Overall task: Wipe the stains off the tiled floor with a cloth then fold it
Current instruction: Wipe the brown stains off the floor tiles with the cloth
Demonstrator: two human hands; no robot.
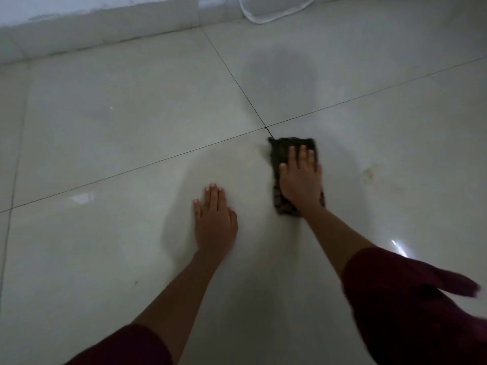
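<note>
Two hands flat: right hand (300, 180) atop cloth (283, 151) (dark), left hand (214, 219) beside.

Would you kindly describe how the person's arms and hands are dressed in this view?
Both hands, left and right, are bare: no gloves, rings or watch visible. The forearms are uncovered. Dark maroon sleeves are pushed up near the elbows; the right one is loose, with a flap of fabric hanging off to the side.

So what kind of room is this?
Probably a room inside a home, though I can't tell which. The tiled floor is large glossy pale tiles with dark grout lines, a tiled skirting runs along the wall, and a white cable lies by it.
</note>
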